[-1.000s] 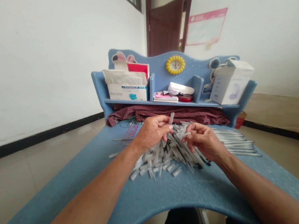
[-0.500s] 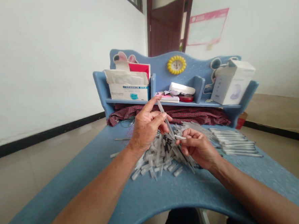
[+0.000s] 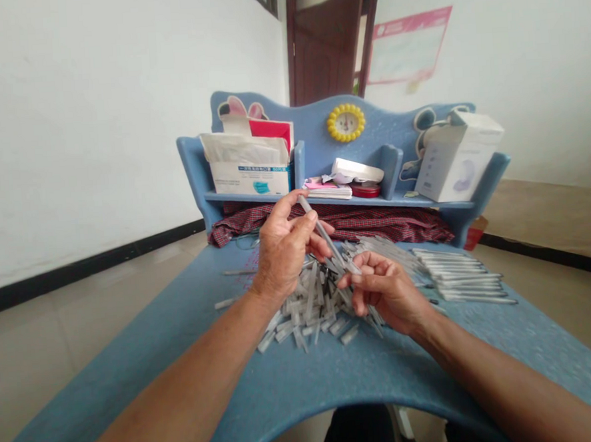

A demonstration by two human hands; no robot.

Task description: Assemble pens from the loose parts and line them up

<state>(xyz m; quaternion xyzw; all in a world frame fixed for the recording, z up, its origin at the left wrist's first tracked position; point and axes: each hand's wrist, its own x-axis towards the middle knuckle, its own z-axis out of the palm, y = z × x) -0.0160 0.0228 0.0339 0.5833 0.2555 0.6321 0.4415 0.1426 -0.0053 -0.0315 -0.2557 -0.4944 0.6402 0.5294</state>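
Loads of loose clear caps (image 3: 311, 299) lay heaped mid-frame, so plenty seemed left; pens (image 3: 469, 282) lined frame right, couldn't tell if finished. Left hand (image 3: 282, 248) gripped a pen (image 3: 329, 244) at center, right hand (image 3: 384, 289) pinched a cap (image 3: 352, 268) by its lower end.

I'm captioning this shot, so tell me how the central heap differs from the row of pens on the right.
The heap is jumbled, pieces crossing; the row of pens lies nearly parallel. The heap mixes short pieces with long ones; the row's pens look alike in length. Both rest on the blue desk and look mostly pale.
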